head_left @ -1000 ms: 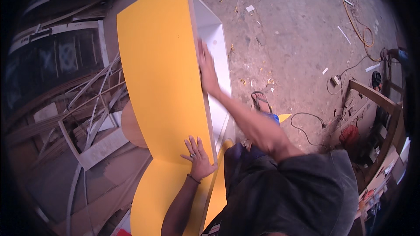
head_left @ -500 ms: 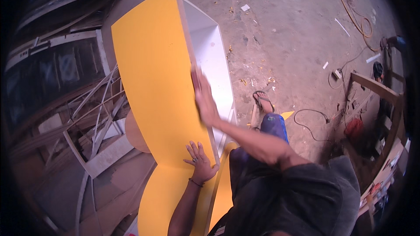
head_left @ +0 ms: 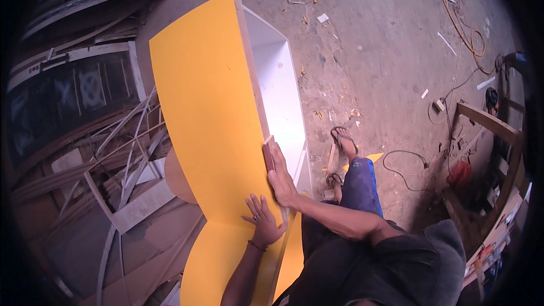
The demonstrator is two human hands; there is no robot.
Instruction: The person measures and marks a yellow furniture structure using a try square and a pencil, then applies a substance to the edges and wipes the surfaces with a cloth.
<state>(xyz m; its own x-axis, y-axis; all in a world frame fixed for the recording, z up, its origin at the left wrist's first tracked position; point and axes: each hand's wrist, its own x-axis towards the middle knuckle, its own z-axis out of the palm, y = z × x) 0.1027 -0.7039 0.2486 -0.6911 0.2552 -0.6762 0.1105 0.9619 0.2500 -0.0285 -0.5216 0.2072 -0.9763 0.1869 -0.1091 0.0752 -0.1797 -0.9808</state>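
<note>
A large cabinet-like piece with a yellow face and a white hollow inside stands in front of me, its raw edge running between the two. My right hand presses a narrow reddish-brown block, which looks like a sanding block, against that edge. Its fingers lie long over the block, and the palm hides part of it. Just left of it and nearer to me, my left hand rests on the yellow surface, fingers spread, with a ring and a bracelet on. It holds nothing.
Wooden strips and frames crowd the left side. At the right stands a wooden frame. A dark cable and an orange hose lie on the floor among scraps. My sandalled foot is beside the cabinet.
My right hand has slid the block along the raw edge toward me, closer to my left hand. The left hand keeps its place on the yellow face. The view has shifted slightly.
</note>
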